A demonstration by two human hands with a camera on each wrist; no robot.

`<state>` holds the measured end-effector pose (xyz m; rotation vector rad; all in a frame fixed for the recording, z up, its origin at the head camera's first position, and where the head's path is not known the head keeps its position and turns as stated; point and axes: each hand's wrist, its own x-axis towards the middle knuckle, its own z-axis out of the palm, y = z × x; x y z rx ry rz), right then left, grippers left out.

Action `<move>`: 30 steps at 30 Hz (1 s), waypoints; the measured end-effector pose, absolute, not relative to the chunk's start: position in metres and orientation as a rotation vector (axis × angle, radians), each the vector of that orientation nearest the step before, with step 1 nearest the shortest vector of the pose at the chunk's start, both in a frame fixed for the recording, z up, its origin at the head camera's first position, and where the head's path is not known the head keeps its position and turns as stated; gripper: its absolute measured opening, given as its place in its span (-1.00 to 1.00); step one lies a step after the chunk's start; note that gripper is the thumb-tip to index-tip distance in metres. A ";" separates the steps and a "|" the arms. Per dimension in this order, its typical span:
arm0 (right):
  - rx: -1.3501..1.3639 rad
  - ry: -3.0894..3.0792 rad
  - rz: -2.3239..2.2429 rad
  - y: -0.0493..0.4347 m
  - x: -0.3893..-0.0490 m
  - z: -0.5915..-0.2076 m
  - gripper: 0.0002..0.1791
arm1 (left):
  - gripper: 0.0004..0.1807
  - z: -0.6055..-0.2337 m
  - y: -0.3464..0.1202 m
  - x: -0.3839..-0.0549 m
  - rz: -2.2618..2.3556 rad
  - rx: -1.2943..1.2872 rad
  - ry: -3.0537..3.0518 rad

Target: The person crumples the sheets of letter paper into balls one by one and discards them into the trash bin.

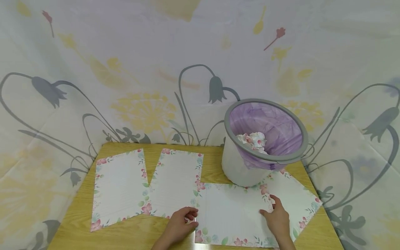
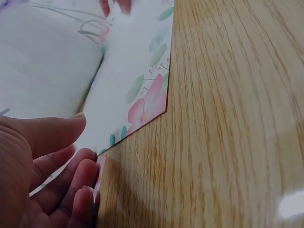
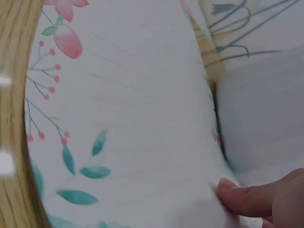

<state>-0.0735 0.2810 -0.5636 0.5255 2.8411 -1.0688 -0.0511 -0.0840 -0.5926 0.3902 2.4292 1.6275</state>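
A white sheet of paper (image 1: 232, 211) with a pink and green floral border lies in front of the bin. My right hand (image 1: 277, 219) pinches its right edge, which bends up between thumb and fingers. The right wrist view shows the thumb (image 3: 251, 197) on top of the same sheet (image 3: 137, 109); the other fingers are mostly hidden. By the sheet's left edge is my left hand (image 1: 180, 225), its fingers loosely bent. In the left wrist view its thumb (image 2: 52, 134) stands apart from the fingers, near the flowered corner (image 2: 148, 104); nothing is held there.
Two more bordered sheets lie to the left, a far one (image 1: 120, 187) and a nearer one (image 1: 176, 180). Another sheet (image 1: 297, 196) is partly under the held one. A white bin (image 1: 237, 170) with a purple liner (image 1: 281, 128) contains crumpled paper (image 1: 257, 139). Printed cloth surrounds the wooden table (image 1: 75, 215).
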 end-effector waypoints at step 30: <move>0.618 2.062 -2.046 0.273 -0.065 -0.567 -0.32 | -0.51 -0.590 -0.082 -0.052 1.664 0.158 2.431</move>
